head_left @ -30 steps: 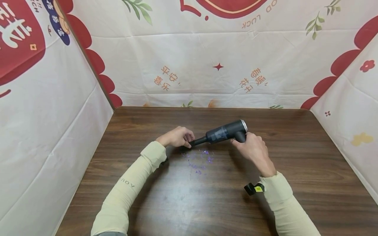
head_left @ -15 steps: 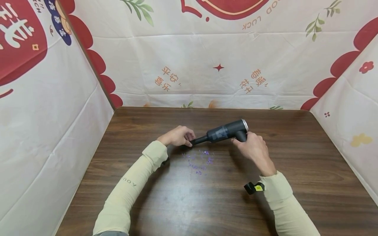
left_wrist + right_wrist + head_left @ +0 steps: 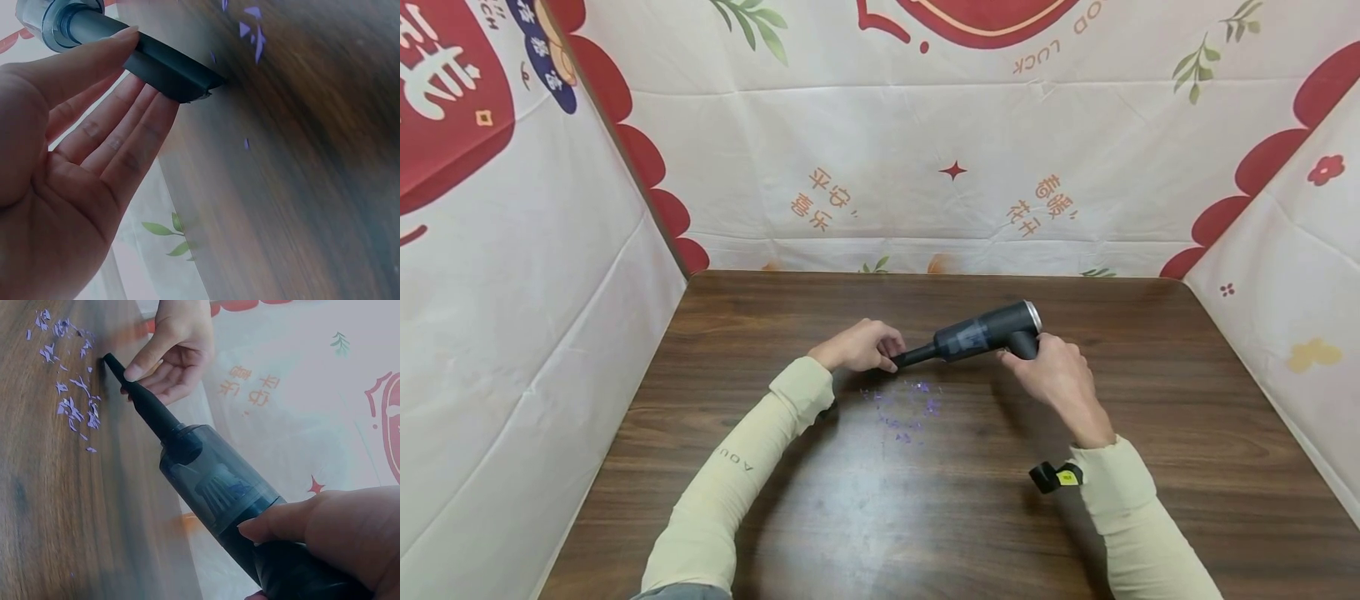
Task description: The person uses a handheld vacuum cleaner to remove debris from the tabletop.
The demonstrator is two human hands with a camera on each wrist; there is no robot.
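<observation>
A black handheld vacuum cleaner [image 3: 985, 333] with a see-through dust cup [image 3: 215, 478] is held above the table, its narrow nozzle [image 3: 165, 65] slanting down to the left. My right hand [image 3: 1054, 375] grips its handle at the rear. Near the tip, my left hand [image 3: 863, 346] pinches the nozzle between thumb and fingertips. Small purple scraps [image 3: 906, 410] lie scattered in a rough ring on the table, just in front of the nozzle tip. Inside the cup, a ribbed filter and a bit of purple show in the right wrist view.
The brown wood-grain table [image 3: 880, 533] spreads under both arms. Printed white cloth [image 3: 880, 167] hangs behind its back edge and along both sides. A black wrist camera [image 3: 1047, 477] sits beside the right cuff.
Both hands and the vacuum cleaner have shifted slightly to the right. Both hands keep their hold. The ring of purple scraps looks much the same.
</observation>
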